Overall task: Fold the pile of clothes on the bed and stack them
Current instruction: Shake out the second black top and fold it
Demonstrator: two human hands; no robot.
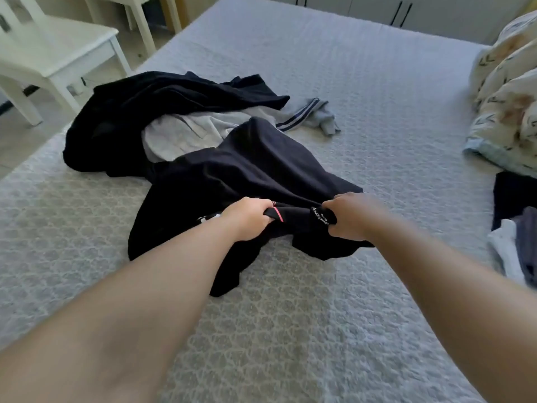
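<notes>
A black garment (255, 170) lies spread on the grey quilted bed (290, 315). My left hand (250, 218) grips its near edge by a pink trim. My right hand (348, 216) grips the same edge beside a small white printed label. Behind it sits the pile: another black garment (162, 103) and a light grey one with dark stripes (203, 126). At the right edge of the bed lies a small stack of dark and white folded clothes (517, 228).
A rumpled patterned duvet (508, 97) fills the bed's far right. A white chair (55, 50) stands on the floor to the left of the bed. Cabinet doors with black handles (401, 13) run along the far wall.
</notes>
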